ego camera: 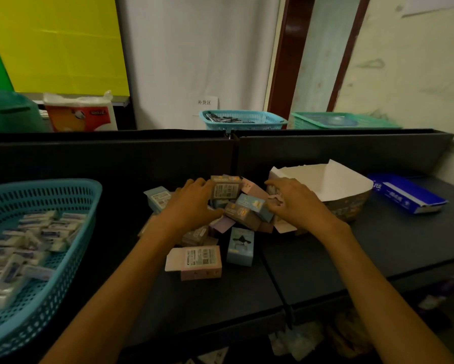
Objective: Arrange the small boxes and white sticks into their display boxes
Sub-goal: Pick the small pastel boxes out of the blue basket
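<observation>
While both forearms are reaching in from the bottom edge, the left hand (pixel 191 203) and the right hand (pixel 296 203) are lying over a pile of small boxes (pixel 236 206) in the middle of the dark worktop (pixel 325 264). The left hand is covering much of the pile's left side, its fingers curling round a brown box (pixel 225 187) with a printed label that is facing the camera. The right hand's fingers are bending down onto the pile's right side and hiding what is beneath them, so I cannot tell whether that grip is holding anything. Just behind the right hand, an open display box (pixel 336 190) with a white inside is sitting, its near wall partly hidden by the wrist. Nearer the camera, a pink box (pixel 200 261) is lying flat, long axis running left to right, one end flap standing open at its left. Beside it a light blue box (pixel 240 246) is lying with its long axis pointing away from the camera. At the left, a teal basket (pixel 70 195), cut off by the frame edge, is holding blurred white sticks (pixel 28 248).
</observation>
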Demonstrator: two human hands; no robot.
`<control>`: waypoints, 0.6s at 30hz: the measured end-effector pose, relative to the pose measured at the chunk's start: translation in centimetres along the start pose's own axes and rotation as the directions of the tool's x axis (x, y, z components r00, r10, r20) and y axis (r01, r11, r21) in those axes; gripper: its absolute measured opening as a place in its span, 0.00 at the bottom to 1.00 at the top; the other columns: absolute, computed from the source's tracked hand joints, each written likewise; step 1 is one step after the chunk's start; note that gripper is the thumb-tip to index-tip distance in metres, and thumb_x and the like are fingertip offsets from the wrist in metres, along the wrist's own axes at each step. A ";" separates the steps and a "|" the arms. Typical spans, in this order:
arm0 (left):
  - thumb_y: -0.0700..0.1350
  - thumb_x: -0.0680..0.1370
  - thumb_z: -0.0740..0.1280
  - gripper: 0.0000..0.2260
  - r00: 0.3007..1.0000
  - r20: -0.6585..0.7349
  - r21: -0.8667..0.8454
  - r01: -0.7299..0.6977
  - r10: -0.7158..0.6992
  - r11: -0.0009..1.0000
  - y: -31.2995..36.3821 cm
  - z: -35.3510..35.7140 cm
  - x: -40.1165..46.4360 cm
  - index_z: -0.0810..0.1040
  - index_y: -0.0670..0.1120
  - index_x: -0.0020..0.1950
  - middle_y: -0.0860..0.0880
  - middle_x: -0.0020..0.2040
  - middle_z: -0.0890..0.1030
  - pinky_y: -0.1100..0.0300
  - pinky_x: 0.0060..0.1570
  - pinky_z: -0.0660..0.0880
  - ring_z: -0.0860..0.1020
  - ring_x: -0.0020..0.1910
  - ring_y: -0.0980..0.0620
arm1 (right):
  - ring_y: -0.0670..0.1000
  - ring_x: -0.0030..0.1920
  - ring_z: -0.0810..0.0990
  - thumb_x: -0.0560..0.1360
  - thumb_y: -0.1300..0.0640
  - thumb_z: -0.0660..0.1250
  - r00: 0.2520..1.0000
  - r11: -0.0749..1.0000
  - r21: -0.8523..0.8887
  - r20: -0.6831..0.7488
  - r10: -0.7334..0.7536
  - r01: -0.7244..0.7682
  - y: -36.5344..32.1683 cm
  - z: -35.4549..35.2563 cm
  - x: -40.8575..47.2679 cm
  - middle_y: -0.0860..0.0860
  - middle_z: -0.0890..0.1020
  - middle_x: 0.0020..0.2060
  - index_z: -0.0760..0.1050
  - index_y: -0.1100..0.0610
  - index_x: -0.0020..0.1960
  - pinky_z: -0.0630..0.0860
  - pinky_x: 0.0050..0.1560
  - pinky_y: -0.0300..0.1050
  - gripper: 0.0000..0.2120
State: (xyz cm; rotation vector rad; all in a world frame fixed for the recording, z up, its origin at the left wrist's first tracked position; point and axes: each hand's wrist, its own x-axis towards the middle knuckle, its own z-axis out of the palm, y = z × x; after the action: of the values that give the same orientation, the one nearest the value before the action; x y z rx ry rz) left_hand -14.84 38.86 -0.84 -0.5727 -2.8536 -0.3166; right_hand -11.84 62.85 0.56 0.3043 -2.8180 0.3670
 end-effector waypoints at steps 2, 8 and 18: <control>0.58 0.73 0.67 0.30 1.000 -0.021 -0.016 0.015 -0.016 1.000 0.2 0.1 0.6 0.62 0.50 0.71 0.46 0.63 0.70 0.47 0.59 0.70 0.68 0.62 0.45 | 0.53 0.66 0.68 0.76 0.49 0.65 1.000 1.000 0.002 0.006 -0.009 0.009 0.5 -0.1 0.8 0.52 0.70 0.69 0.63 0.49 0.73 0.66 0.61 0.46 0.27; 0.58 0.72 0.68 0.29 0.991 -0.066 -0.043 0.112 -0.114 0.993 1.2 0.7 3.4 0.64 0.51 0.70 0.47 0.64 0.68 0.47 0.56 0.70 0.67 0.63 0.45 | 0.51 0.67 0.69 0.76 0.46 0.66 0.992 0.995 0.035 0.076 -0.101 0.099 2.4 0.4 4.2 0.50 0.70 0.69 0.63 0.49 0.72 0.68 0.60 0.46 0.27; 0.57 0.71 0.71 0.34 0.966 -0.023 0.009 0.259 -0.259 0.966 2.0 1.8 5.9 0.61 0.54 0.73 0.50 0.69 0.65 0.46 0.56 0.70 0.59 0.66 0.45 | 0.55 0.47 0.78 0.74 0.41 0.64 0.949 0.979 0.106 0.248 -0.193 0.172 2.3 2.0 8.8 0.56 0.80 0.50 0.75 0.56 0.58 0.77 0.47 0.52 0.21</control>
State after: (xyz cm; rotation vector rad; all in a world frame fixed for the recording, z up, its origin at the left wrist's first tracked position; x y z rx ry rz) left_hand -19.63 43.17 -0.75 -0.1901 -2.9080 -0.3447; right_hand -21.09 62.94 0.88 0.6718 -2.9966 0.4322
